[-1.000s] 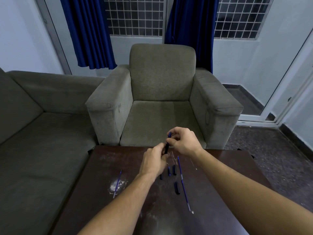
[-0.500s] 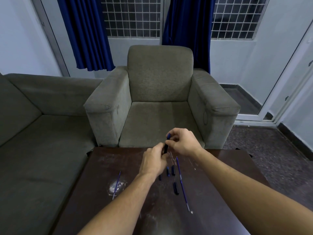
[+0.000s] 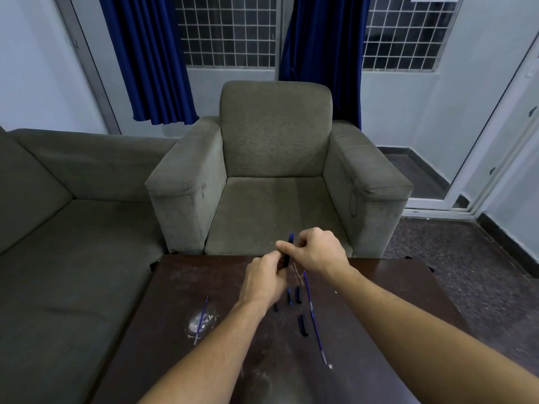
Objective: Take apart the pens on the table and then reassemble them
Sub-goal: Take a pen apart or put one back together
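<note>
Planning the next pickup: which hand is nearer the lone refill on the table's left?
Left. The left hand sits beyond and right of the lone refill; the right hand is farther right.

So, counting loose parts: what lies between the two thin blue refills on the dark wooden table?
Head view: the left hand and its forearm, plus short dark pen pieces.

Dark tabletop (image 3: 175, 287) — glossy wood, scuffed with whitish smears; armchair (image 3: 277, 135) — matt, coarse woven cloth; pen parts (image 3: 303, 325) seemingly smooth plastic.
</note>
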